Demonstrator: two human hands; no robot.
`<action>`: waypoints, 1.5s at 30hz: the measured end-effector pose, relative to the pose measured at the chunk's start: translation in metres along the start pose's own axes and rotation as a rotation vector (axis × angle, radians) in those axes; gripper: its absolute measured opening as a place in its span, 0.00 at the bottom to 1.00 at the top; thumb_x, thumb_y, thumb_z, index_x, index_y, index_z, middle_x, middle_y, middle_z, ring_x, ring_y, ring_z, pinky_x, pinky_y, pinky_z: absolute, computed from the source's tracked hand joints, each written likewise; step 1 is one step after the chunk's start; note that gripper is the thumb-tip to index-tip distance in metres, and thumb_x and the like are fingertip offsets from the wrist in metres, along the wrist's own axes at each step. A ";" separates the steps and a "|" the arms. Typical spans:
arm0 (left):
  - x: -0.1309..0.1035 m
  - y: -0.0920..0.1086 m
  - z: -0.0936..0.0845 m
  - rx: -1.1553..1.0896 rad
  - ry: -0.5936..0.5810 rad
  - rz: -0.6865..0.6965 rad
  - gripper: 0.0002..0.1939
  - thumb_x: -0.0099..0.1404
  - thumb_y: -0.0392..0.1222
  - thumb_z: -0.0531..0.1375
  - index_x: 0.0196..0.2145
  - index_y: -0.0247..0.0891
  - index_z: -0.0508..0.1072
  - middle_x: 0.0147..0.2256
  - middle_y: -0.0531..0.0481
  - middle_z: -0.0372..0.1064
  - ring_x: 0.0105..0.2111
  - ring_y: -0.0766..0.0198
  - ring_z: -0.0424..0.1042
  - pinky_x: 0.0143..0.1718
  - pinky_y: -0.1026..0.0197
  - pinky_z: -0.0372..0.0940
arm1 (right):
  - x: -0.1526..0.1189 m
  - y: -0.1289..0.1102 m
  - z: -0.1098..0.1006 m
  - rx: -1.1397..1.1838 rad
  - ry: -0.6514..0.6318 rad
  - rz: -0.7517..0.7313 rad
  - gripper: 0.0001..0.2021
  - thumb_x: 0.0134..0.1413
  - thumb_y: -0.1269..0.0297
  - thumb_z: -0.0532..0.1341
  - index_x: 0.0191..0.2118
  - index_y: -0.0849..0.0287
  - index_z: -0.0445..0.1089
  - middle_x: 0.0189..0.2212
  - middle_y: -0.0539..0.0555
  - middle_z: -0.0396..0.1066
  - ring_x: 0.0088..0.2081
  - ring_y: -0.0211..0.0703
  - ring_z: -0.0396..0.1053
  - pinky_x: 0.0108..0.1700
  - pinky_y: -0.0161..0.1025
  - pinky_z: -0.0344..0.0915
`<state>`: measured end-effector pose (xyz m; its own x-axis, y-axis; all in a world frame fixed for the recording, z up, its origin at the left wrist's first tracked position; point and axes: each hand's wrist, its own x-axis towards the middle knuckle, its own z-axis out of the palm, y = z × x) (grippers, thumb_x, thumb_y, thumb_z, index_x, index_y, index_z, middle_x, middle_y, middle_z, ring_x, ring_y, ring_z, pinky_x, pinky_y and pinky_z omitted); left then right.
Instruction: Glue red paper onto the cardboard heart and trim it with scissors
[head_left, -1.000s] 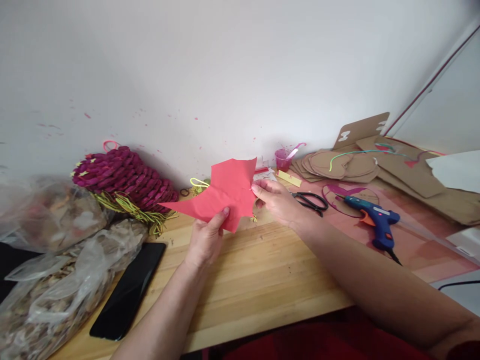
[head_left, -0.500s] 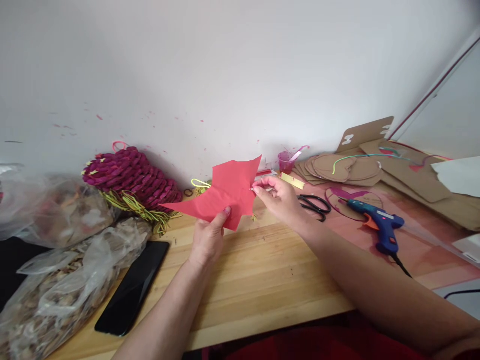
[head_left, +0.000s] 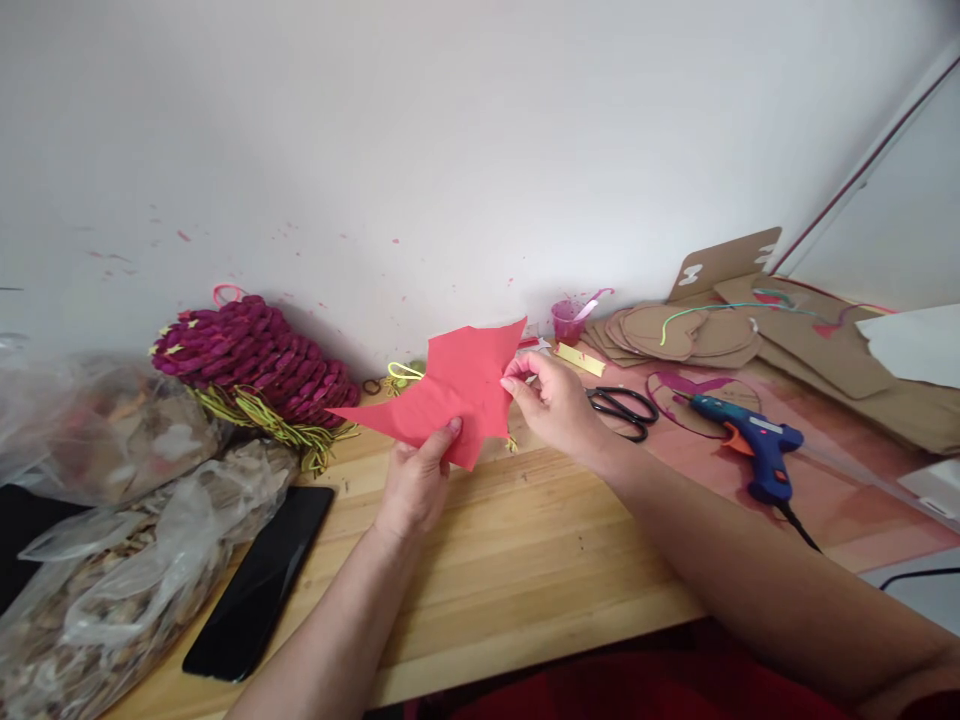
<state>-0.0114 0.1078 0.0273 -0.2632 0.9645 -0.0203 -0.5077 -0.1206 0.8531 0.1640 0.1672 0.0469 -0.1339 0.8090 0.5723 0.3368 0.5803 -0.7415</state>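
A sheet of red paper (head_left: 457, 385) with a jagged cut outline is held up above the wooden table. My left hand (head_left: 420, 475) grips its lower edge, thumb on top and the fingers hidden behind. At the right edge of the paper, my right hand (head_left: 551, 400) pinches with thumb and forefinger pressed together. Whether anything small sits in that pinch is too small to tell. Black-handled scissors (head_left: 622, 410) lie just right of my right hand. Behind the paper, a yellow loop of cord (head_left: 405, 371) shows in part.
A blue glue gun (head_left: 761, 440) lies on a stained pink sheet at right, near cardboard cut-outs (head_left: 675, 330) and a pink cup (head_left: 568, 322). At left are a magenta heart-like craft piece (head_left: 262, 350), plastic bags (head_left: 150, 580) and a black phone (head_left: 259, 585).
The right hand's fingertips stay by the paper's right edge, which has tilted slightly. The camera view has shifted a little; the left hand keeps its grip.
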 end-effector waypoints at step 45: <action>0.013 0.009 -0.002 -0.080 0.025 0.011 0.21 0.53 0.38 0.74 0.44 0.35 0.79 0.45 0.43 0.80 0.44 0.59 0.79 0.42 0.65 0.74 | 0.001 -0.009 -0.009 0.163 -0.599 0.529 0.09 0.56 0.66 0.63 0.26 0.59 0.69 0.22 0.50 0.73 0.23 0.34 0.69 0.24 0.31 0.66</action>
<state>-0.0212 0.1184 0.0340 -0.2889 0.9570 -0.0250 -0.5680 -0.1503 0.8092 0.1689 0.1618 0.0571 -0.4862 0.8659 -0.1179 0.3614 0.0764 -0.9293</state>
